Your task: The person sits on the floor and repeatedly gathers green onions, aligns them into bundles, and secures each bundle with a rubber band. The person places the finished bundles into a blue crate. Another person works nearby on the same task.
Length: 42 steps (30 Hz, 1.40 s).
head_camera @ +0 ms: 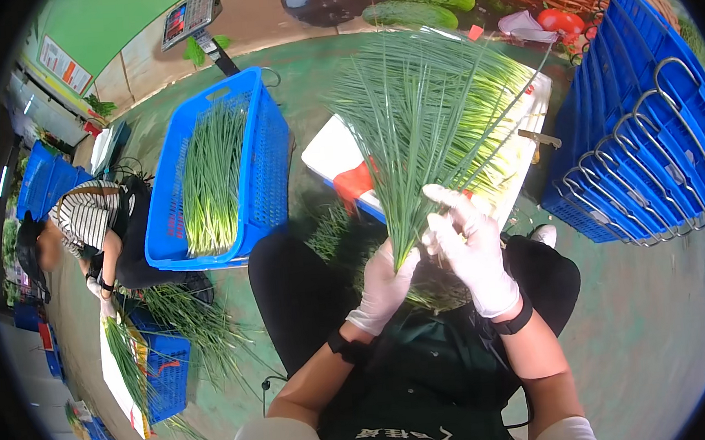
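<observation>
My left hand, in a white glove, grips a fanned bunch of thin green onions near its lower ends, the leaves pointing away from me. Close on the bunch's right side is my gloved right hand, fingers bent towards the stems. One long stalk slants up and right from near its fingers; whether they pinch it is hard to see. Beyond both hands, a large heap of green onions lies on a white box-like surface with red patches. Loose trimmings show on the floor between my knees.
Left of me stands a blue plastic crate holding green onions. Nested blue crates with metal handles rise at right. A digital scale stands behind. Far left, a co-worker bends over green onions beside another blue crate.
</observation>
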Motion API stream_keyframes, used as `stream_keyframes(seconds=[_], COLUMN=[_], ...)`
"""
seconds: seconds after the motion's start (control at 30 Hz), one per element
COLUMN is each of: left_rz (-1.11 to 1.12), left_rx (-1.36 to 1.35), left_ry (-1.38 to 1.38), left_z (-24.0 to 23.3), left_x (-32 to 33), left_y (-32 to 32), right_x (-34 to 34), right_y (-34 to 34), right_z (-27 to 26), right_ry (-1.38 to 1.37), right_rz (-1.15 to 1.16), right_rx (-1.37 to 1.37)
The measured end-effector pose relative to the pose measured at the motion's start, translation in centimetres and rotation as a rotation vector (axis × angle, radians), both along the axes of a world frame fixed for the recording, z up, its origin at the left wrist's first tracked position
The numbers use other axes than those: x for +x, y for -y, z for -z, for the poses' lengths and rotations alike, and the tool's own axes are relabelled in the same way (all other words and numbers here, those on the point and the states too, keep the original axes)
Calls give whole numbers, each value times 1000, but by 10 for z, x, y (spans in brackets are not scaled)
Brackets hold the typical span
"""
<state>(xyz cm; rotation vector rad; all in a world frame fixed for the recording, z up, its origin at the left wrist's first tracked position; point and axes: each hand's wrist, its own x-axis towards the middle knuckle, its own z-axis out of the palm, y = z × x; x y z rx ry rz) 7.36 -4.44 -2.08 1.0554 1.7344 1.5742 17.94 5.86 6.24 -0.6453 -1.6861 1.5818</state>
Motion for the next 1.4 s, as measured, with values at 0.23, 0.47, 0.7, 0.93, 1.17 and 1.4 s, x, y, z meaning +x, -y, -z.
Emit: stream_keyframes(seconds=[0.23, 0.47, 0.7, 0.93, 1.17, 1.4], left_rz=[-30, -10, 239, 309, 369, 436], left_rx=[-143, -156, -153, -140, -69, 154], left_ry=[-345, -407, 385, 935, 1215, 1508], left_z=[-9, -9, -15, -29, -32, -21], left_x=[7, 10, 12, 7, 8, -3], left_y=[3, 4, 5, 6, 9, 6], right_x=[0, 0, 5, 13, 20, 40], right_y=[-21, -28, -32, -38, -38, -45], right_z=[2, 8, 10, 7, 4, -3], right_ry=[47, -37, -77, -156, -170, -220], right_rz=[80, 27, 3, -44, -19, -19], right_rx=[-137, -235, -229, -184, -114, -160])
